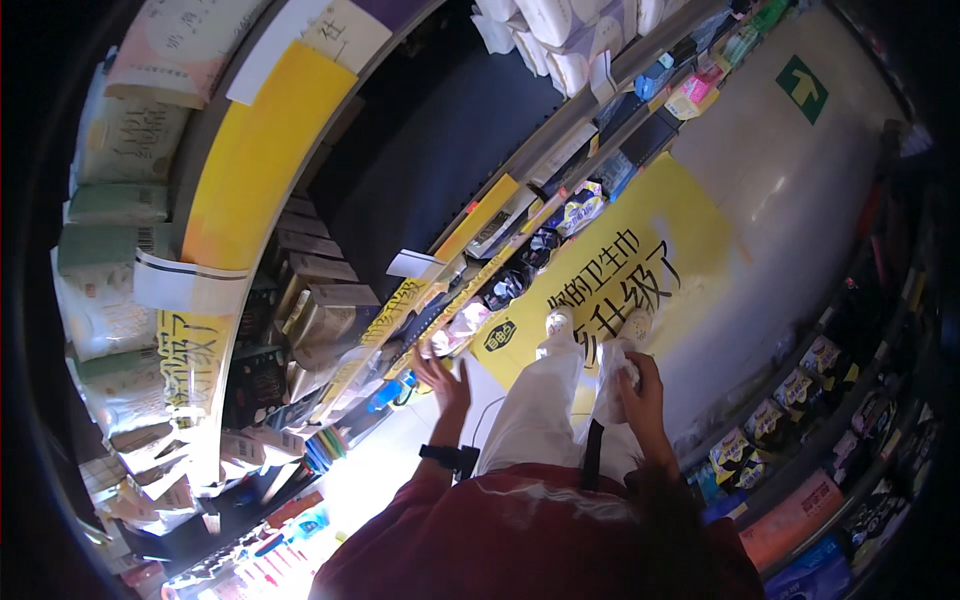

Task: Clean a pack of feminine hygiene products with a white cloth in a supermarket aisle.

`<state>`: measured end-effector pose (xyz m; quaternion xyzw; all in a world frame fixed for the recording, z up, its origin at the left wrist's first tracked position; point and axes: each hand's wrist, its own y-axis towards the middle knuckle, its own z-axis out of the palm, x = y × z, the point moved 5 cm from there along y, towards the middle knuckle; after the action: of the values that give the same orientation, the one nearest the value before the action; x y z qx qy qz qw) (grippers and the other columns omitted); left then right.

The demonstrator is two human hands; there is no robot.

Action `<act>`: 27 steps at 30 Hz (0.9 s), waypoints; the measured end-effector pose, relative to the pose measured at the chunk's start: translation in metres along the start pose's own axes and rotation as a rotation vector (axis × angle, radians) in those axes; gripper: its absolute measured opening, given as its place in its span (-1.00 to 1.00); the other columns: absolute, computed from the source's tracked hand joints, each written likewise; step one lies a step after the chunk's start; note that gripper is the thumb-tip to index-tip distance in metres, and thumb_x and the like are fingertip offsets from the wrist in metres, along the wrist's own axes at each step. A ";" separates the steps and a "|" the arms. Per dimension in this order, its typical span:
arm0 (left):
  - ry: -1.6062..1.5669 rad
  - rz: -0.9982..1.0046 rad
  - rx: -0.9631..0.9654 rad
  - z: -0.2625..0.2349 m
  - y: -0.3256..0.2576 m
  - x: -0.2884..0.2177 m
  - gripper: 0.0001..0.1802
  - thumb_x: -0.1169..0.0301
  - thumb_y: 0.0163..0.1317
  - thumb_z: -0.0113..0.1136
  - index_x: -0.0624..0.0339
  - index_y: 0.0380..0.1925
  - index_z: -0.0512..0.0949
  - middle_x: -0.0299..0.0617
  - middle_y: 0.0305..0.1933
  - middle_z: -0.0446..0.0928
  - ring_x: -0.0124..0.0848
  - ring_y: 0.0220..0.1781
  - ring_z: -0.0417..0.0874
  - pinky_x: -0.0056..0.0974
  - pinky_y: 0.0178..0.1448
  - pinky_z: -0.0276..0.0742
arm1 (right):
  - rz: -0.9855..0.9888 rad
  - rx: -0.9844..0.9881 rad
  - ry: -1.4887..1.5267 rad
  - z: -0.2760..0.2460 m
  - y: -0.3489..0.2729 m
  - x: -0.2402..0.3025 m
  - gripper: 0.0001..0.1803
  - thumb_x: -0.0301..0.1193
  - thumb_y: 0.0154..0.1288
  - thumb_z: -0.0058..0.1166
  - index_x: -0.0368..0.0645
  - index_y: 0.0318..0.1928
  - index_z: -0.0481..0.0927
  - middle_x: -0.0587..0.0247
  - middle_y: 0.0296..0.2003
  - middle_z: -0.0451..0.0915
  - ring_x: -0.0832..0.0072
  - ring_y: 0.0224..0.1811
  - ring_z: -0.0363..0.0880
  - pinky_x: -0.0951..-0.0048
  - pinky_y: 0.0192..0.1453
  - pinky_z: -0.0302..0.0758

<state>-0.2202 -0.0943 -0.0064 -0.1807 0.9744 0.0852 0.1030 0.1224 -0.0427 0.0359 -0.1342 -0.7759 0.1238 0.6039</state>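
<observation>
My left hand (442, 385) reaches out beside the lower shelf edge, its fingers apart and nothing in them. A dark band circles that wrist. Close to the fingertips is a pink-and-white package (468, 322) on the low shelf, and a blue item (385, 396) lies just left of the hand. My right hand (645, 395) is held in front of my white trousers, with its fingers curled around a crumpled white cloth or tissue (628, 372); the exact kind is hard to make out.
Shelves with a yellow edge strip (255, 150) and packages (105, 290) rise on my left. A dark shelf surface (430, 140) lies beyond. More packages (790, 400) line the right side. A yellow floor sticker (640, 235) spreads over the aisle ahead of my feet.
</observation>
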 end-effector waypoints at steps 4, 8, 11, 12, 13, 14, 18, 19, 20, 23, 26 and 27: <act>-0.262 0.302 0.251 -0.011 0.004 -0.083 -0.34 0.29 -0.01 0.21 0.23 0.09 0.21 0.19 0.18 0.05 0.11 0.22 0.05 0.16 0.21 0.00 | -0.028 -0.018 -0.117 -0.009 0.002 -0.005 -0.71 -0.52 0.13 -0.02 -0.30 -0.10 0.39 0.18 -0.23 0.44 0.50 -0.19 0.40 0.55 -0.09 0.34; -0.193 0.500 0.067 -0.045 0.062 -0.128 -0.38 0.32 -0.05 0.23 0.16 0.05 0.25 0.17 0.15 0.08 0.08 0.19 0.09 0.16 0.17 0.04 | -0.029 -0.044 0.041 -0.021 0.002 -0.014 -0.70 -0.53 0.12 -0.03 -0.30 -0.09 0.39 0.16 -0.21 0.43 0.47 -0.16 0.40 0.55 -0.07 0.33; -0.203 0.419 -0.097 -0.089 0.130 -0.160 -0.34 0.41 -0.04 0.22 0.18 0.10 0.17 0.16 0.18 0.02 0.12 0.19 0.06 0.17 0.18 0.02 | -0.050 -0.078 -0.005 -0.035 0.001 -0.012 -0.69 -0.53 0.08 0.01 -0.34 -0.12 0.39 0.05 -0.19 0.41 0.28 -0.13 0.43 0.43 -0.05 0.36; -0.275 0.396 -0.140 -0.107 0.154 -0.174 -0.29 0.46 -0.04 0.21 0.23 0.13 0.12 0.14 0.18 0.02 0.10 0.20 0.07 0.12 0.20 0.03 | -0.032 -0.080 0.007 -0.038 0.001 -0.013 -0.69 -0.53 0.09 0.01 -0.34 -0.11 0.39 0.05 -0.18 0.41 0.29 -0.12 0.43 0.44 -0.04 0.35; -0.288 0.427 -0.181 -0.122 0.175 -0.191 -0.28 0.51 -0.03 0.20 0.27 0.15 0.08 0.13 0.17 0.03 0.05 0.22 0.07 0.01 0.22 0.06 | -0.012 -0.087 0.016 -0.043 0.001 -0.016 -0.69 -0.52 0.10 0.01 -0.34 -0.11 0.39 0.04 -0.18 0.41 0.29 -0.11 0.43 0.44 -0.03 0.35; -0.416 0.423 -0.196 -0.128 0.198 -0.196 -0.28 0.51 0.00 0.18 0.28 0.16 0.06 0.12 0.17 0.02 0.02 0.22 0.08 -0.10 0.24 0.07 | -0.020 -0.086 0.021 -0.047 0.003 -0.017 -0.69 -0.52 0.10 0.01 -0.34 -0.11 0.39 0.04 -0.18 0.41 0.29 -0.11 0.43 0.44 -0.03 0.35; -0.688 0.221 -0.162 -0.102 0.299 -0.186 -0.22 0.32 0.07 0.16 0.27 0.21 -0.03 0.09 0.25 -0.01 -0.07 0.29 0.02 -0.09 0.32 -0.05 | -0.017 -0.094 0.034 -0.061 0.008 -0.027 -0.69 -0.50 0.14 0.00 -0.35 -0.09 0.38 0.05 -0.15 0.41 0.31 -0.08 0.41 0.44 0.02 0.33; -0.704 0.178 -0.161 -0.095 0.329 -0.183 -0.15 0.22 0.03 0.20 0.34 0.20 -0.04 0.15 0.23 0.01 -0.05 0.27 0.04 -0.11 0.32 -0.07 | 0.021 -0.097 0.064 -0.064 0.007 -0.030 -0.69 -0.49 0.15 -0.01 -0.35 -0.09 0.37 0.05 -0.14 0.41 0.32 -0.07 0.40 0.44 0.03 0.32; -0.664 0.051 -0.149 -0.086 0.353 -0.182 -0.11 0.13 0.01 0.20 0.34 0.20 -0.04 0.15 0.24 0.02 -0.04 0.26 0.06 -0.10 0.31 -0.03 | 0.017 -0.101 0.062 -0.068 0.007 -0.032 -0.69 -0.49 0.15 -0.01 -0.35 -0.09 0.37 0.05 -0.14 0.41 0.32 -0.07 0.40 0.44 0.03 0.32; -0.602 -0.267 -0.099 -0.054 0.419 -0.186 -0.05 0.02 -0.02 0.21 0.37 0.20 -0.02 0.13 0.25 0.04 -0.05 0.26 0.11 -0.11 0.28 0.05 | 0.064 -0.146 0.077 -0.086 0.000 -0.038 -0.68 -0.50 0.15 -0.01 -0.34 -0.07 0.37 0.05 -0.12 0.40 0.32 -0.07 0.39 0.42 0.03 0.32; -0.598 -0.335 -0.171 -0.018 0.454 -0.179 -0.11 0.02 -0.03 0.23 0.36 0.16 0.10 0.08 0.22 0.15 -0.06 0.22 0.22 -0.14 0.24 0.17 | 0.095 -0.195 0.008 -0.102 -0.007 -0.056 -0.66 -0.47 0.17 -0.02 -0.34 -0.05 0.36 0.04 -0.12 0.39 0.31 -0.07 0.39 0.40 0.02 0.32; -0.694 -0.076 -0.273 -0.022 0.480 -0.154 -0.17 0.03 -0.03 0.23 0.34 0.13 0.17 0.07 0.19 0.21 -0.08 0.21 0.24 -0.15 0.23 0.17 | 0.110 -0.195 -0.009 -0.103 -0.006 -0.066 -0.65 -0.45 0.18 -0.03 -0.34 -0.04 0.36 0.04 -0.13 0.39 0.31 -0.09 0.38 0.38 0.00 0.33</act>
<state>-0.2608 0.3941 0.1121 -0.1890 0.8538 0.2667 0.4052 0.2373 -0.0691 0.0035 -0.2340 -0.7785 0.0811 0.5767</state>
